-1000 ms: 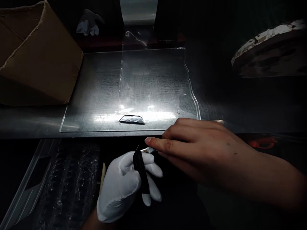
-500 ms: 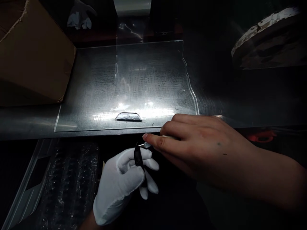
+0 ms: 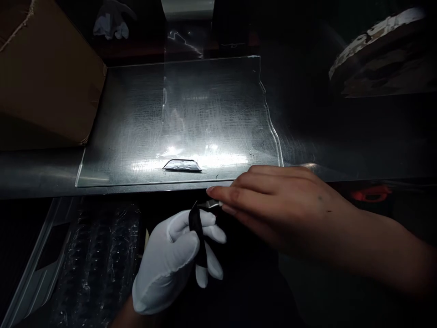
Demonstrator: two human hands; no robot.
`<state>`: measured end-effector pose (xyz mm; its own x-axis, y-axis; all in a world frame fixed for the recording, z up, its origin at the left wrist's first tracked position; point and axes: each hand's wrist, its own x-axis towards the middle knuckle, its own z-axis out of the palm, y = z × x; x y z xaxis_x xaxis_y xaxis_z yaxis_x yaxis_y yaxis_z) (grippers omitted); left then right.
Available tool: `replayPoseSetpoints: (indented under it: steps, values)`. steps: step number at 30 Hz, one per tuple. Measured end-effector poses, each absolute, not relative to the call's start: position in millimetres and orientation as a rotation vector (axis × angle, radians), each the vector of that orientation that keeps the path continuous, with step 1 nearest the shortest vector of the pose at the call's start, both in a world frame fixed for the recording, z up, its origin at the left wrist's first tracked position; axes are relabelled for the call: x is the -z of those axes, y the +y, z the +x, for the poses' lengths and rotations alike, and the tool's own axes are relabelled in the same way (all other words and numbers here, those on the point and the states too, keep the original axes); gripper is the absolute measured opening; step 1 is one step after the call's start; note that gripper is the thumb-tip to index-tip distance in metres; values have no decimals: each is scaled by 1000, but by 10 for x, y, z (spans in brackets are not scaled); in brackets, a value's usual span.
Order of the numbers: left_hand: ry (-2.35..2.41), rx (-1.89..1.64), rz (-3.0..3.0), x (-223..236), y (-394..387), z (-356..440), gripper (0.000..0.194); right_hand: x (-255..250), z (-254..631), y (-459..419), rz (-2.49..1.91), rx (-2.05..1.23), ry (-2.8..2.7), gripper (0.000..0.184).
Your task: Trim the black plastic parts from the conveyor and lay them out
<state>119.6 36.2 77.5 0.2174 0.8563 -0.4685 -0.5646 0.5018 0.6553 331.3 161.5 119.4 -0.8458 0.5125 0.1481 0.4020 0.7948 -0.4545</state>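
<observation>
My left hand (image 3: 170, 259), in a white glove, pinches a narrow black piece (image 3: 197, 228) between thumb and fingers. The piece stands nearly upright, its pointed end at the top. From the right, my bare right hand (image 3: 273, 200) grips a small knife (image 3: 211, 204); its metal blade points left at the top of the black piece, and its handle is hidden under my fingers. Whether the blade touches the piece, I cannot tell. A similar dark-edged trapezoid piece (image 3: 182, 165) with a shiny face lies on the glass sheet (image 3: 136, 109) just beyond my hands.
A cardboard box (image 3: 48, 82) stands at the left. Below it is a clear plastic blister tray (image 3: 99, 255). At the right lie a large roll (image 3: 382, 59) and a red-handled object (image 3: 372, 193). A white glove (image 3: 111, 23) lies at the back, near clear film (image 3: 186, 43).
My right hand has shifted slightly right, and more of the knife blade shows. My left thumb has slid left and down on the black piece, which is more exposed.
</observation>
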Motion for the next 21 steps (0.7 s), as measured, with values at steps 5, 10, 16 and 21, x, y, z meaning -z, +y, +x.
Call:
replayPoseSetpoints:
  steps: [5,10,16,21]
  values:
    - [957,-1214,351,-811,402,1224,28,-1244,3348,1587,-754,-872,-2622,22]
    - [952,-1299,335,-842,435,1229,24,-1320,3286,1531,-776,-1107,-2651,22]
    - [1008,-1432,220,-806,397,1249,23,-1341,3265,1523,-822,-966,-2765,30]
    - [1030,-1445,187,-811,431,1252,23,-1322,3211,1535,-796,-923,-2795,30]
